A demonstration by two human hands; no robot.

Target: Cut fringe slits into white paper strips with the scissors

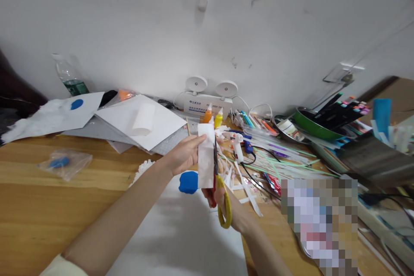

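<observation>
Wooden tabletop [29, 194] meets a white wall [145, 26]. Head view: your left hand [185, 155] pinches the white paper strip [205, 159] at its left edge, long axis pointing away from you; your right hand [235, 212], curled round yellow-and-red scissors [221, 181], has the blades along the right edge, nearly parallel.

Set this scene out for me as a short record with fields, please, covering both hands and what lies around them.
Left hand: holds the white strip
Right hand: holds scissors with yellow and red handles
Blades: at the strip's right edge
Beneath hands: white sheet with a blue patch
Beyond hands: orange bottle and yellow bottle
Right of hands: glue gun, loose strip
Far left: clear bag holding a blue lump
</observation>
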